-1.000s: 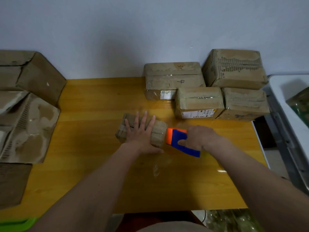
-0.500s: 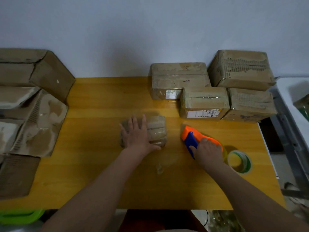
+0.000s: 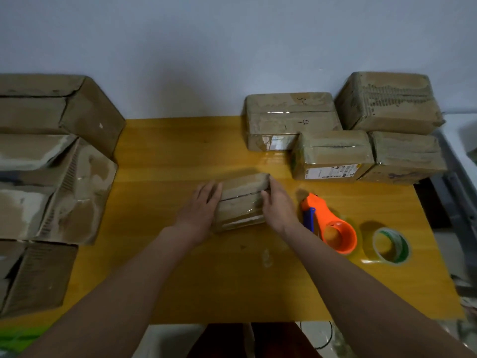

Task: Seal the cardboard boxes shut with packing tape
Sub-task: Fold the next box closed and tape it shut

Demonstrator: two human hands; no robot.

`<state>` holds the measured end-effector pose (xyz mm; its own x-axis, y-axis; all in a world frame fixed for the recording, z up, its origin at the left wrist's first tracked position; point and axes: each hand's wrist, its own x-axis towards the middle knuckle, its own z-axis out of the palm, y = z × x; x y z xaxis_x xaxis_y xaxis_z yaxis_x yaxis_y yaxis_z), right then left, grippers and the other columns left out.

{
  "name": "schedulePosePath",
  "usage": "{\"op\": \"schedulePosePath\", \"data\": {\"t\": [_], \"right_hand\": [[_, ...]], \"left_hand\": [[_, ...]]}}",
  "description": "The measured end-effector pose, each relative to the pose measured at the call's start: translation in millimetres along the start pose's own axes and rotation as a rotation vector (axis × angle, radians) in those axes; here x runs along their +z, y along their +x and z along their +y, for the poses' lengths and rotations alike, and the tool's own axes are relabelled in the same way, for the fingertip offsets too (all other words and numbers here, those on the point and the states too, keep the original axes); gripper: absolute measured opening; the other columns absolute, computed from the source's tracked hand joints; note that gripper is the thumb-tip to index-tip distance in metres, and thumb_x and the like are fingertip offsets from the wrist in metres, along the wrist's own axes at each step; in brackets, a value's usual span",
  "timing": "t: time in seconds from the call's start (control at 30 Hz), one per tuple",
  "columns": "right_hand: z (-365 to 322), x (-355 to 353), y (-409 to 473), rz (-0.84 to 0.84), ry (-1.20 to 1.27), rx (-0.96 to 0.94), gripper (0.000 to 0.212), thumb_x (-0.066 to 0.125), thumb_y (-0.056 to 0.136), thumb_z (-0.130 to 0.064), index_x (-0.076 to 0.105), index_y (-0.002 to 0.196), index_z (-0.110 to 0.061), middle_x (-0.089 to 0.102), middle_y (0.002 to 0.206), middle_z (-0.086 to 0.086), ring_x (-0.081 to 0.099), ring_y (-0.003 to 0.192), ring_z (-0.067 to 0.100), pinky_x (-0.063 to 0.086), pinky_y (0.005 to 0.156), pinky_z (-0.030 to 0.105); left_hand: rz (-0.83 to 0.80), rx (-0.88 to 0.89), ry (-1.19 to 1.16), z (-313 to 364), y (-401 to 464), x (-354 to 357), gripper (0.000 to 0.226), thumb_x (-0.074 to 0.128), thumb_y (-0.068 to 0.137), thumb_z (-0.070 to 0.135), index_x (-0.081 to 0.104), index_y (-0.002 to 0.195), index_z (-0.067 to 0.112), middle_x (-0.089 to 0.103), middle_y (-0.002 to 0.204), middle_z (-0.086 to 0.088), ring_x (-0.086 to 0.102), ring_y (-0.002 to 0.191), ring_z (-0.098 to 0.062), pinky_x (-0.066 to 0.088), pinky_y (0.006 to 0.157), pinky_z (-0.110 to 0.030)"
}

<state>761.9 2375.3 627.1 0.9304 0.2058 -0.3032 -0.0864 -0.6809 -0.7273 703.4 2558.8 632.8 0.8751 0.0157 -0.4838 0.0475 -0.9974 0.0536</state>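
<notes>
Mid-tabletop, the left hand [image 3: 200, 211] and right hand [image 3: 278, 206] clasp the small, already tape-glossed brown cardboard box [image 3: 242, 200] by its ends, while four taped boxes [image 3: 333, 156] crowd the far right corner and the orange tape dispenser [image 3: 327, 223] lies idle, several worn boxes [image 3: 51, 161] apparently left.

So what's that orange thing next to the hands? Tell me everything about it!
It's the tape dispenser, made of what looks like bright orange plastic. One end narrows to a tip with a blue part on its near side; the other end is a wide round drum, open toward the camera. It lies on the yellow table, just right of the right hand, which does not touch it. A green-rimmed tape roll sits apart on its other side.
</notes>
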Motion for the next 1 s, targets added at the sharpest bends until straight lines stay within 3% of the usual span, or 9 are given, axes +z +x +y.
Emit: {"op": "schedulePosePath", "data": {"t": [0.17,0.3,0.37,0.43,0.5,0.73,0.87,0.93,1.0], "right_hand": [[-4.0,10.2,16.0,0.02,0.066,0.083,0.051,0.041,0.101,-0.038,0.036,0.145,-0.014,0.051,0.139,0.012,0.046,0.127,0.03,0.039,0.103,0.04],[-3.4,13.9,32.2,-0.151,-0.036,0.193,0.055,0.027,0.102,-0.048,0.046,0.133,-0.006,0.055,0.13,0.019,0.05,0.117,0.034,0.04,0.093,0.04],[-5.6,18.5,36.3,-0.132,-0.183,0.215,0.062,0.021,0.101,-0.051,0.033,0.143,-0.006,0.043,0.143,0.021,0.043,0.128,0.035,0.036,0.102,0.042],[-9.7,30.1,30.0,0.02,-0.504,0.129,0.066,0.015,0.101,-0.049,0.006,0.152,-0.009,0.012,0.159,0.018,0.014,0.146,0.033,0.017,0.119,0.043],[-15.2,51.9,13.3,0.12,-0.679,-0.028,0.065,0.011,0.101,-0.045,0.0,0.152,-0.006,-0.002,0.159,0.017,-0.003,0.148,0.031,0.003,0.12,0.042],[-22.5,103.7,-38.4,0.078,-0.723,-0.206,0.066,0.023,0.095,-0.039,0.045,0.134,0.009,0.041,0.143,0.029,0.04,0.135,0.038,0.033,0.111,0.048],[-14.2,106.5,-61.2,-0.092,-0.754,-0.518,0.055,0.029,0.095,-0.032,0.051,0.134,0.0,0.047,0.143,0.017,0.043,0.134,0.028,0.026,0.114,0.04],[-11.0,91.2,-59.0,-0.121,-0.811,-0.642,0.054,0.029,0.096,-0.035,0.051,0.136,-0.007,0.05,0.142,0.009,0.044,0.134,0.021,0.027,0.116,0.036],[-12.9,72.9,-49.7,-0.139,-0.853,-0.602,0.062,0.025,0.097,-0.047,0.038,0.144,-0.009,0.036,0.151,0.007,0.031,0.141,0.019,0.014,0.116,0.038]], "left_hand": [[0.053,0.032,-0.003,-13.4,-0.7,12.6,0.108,0.072,0.085,0.026,-0.011,0.153,0.019,-0.009,0.158,-0.003,-0.006,0.145,-0.03,0.029,0.113,-0.043],[0.07,0.046,-0.003,-18.6,-4.4,18.9,0.112,0.074,0.082,0.036,-0.009,0.153,0.015,-0.005,0.157,-0.009,-0.001,0.144,-0.033,0.022,0.116,-0.043],[0.086,0.058,-0.034,-21.0,-6.1,19.4,0.114,0.076,0.079,0.04,-0.007,0.154,0.015,-0.001,0.157,-0.009,0.002,0.143,-0.033,0.023,0.116,-0.043],[0.113,0.068,-0.076,-22.6,-6.1,22.2,0.116,0.077,0.076,0.043,-0.003,0.154,0.016,0.003,0.156,-0.01,0.005,0.142,-0.03,0.026,0.115,-0.041],[0.157,0.064,-0.121,-24.7,-6.0,25.8,0.116,0.079,0.073,0.045,0.002,0.155,0.018,0.009,0.154,-0.009,0.01,0.139,-0.028,0.029,0.113,-0.039],[0.268,0.097,-0.206,-28.1,-6.6,33.2,0.089,0.061,0.088,0.043,0.008,0.155,0.019,0.015,0.152,-0.008,0.016,0.135,-0.026,0.032,0.107,-0.033],[0.282,0.1,-0.249,-29.0,-11.0,37.2,0.089,0.062,0.091,0.029,0.002,0.155,0.017,0.015,0.152,-0.011,0.016,0.136,-0.026,0.031,0.11,-0.032],[0.281,0.06,-0.264,-26.9,-13.4,39.1,0.095,0.067,0.087,0.037,0.004,0.155,0.016,0.017,0.15,-0.012,0.018,0.134,-0.027,0.033,0.109,-0.033],[0.262,0.032,-0.279,-24.9,-14.9,40.3,0.106,0.072,0.079,0.048,0.006,0.155,0.016,0.016,0.148,-0.011,0.018,0.134,-0.028,0.033,0.11,-0.035]]}}
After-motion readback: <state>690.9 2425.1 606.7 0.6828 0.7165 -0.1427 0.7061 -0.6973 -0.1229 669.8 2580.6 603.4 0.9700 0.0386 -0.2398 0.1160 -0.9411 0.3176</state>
